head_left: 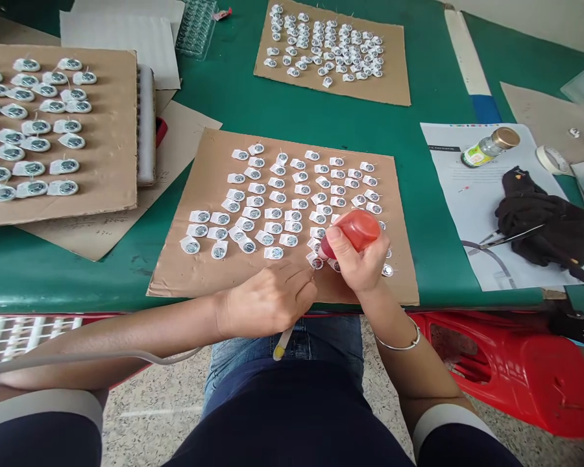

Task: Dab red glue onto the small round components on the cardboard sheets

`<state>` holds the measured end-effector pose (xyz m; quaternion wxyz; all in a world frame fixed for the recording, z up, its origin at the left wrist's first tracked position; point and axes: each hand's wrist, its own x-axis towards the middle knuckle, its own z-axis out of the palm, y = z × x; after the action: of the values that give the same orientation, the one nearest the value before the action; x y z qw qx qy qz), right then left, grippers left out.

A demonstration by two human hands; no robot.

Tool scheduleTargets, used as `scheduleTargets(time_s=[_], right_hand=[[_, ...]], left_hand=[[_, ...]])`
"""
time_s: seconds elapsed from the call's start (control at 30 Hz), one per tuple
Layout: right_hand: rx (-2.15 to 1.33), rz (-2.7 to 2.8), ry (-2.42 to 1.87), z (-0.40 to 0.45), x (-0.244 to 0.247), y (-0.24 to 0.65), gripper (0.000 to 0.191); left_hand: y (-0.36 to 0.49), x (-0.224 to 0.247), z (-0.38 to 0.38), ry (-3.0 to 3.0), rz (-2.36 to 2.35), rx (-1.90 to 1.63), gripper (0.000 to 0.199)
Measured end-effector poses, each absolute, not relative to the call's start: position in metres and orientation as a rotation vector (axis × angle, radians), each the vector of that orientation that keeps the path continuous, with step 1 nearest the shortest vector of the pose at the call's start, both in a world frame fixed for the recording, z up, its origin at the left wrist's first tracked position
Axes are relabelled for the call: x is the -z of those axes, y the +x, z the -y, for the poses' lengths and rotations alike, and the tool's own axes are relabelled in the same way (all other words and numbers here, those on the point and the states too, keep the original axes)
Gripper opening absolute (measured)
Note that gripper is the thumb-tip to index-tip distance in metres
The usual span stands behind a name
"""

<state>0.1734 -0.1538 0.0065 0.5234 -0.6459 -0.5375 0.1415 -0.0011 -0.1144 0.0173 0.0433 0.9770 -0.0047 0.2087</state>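
My right hand point(365, 263) is wrapped round a red squeeze bottle point(359, 228), tilted so its tip points down at a small round piece point(316, 261) near the front of the middle cardboard sheet point(243, 279). Close to that tip, the fingers of my left hand point(272, 298) are pinched together at the sheet's front part; what they hold is too small to make out. Rows of white tabs with shiny round centres lie on this sheet, and my right hand hides some of them.
A second cardboard sheet point(111, 130) with similar pieces is at the left, a third point(394, 65) at the back. To the right are a glass jar point(491, 147), black cloth point(545, 217), tweezers point(513, 237) and tape roll point(553, 160). A red stool point(535, 370) stands below.
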Motion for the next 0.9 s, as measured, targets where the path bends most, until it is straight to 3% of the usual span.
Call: scheduleTargets(time_s=[0.9], right_hand=[[-0.153, 1.336, -1.480, 0.157, -0.007, 0.179, 0.017]], left_hand=[[-0.002, -0.021, 0.104, 2.711, -0.110, -0.434, 0.012]])
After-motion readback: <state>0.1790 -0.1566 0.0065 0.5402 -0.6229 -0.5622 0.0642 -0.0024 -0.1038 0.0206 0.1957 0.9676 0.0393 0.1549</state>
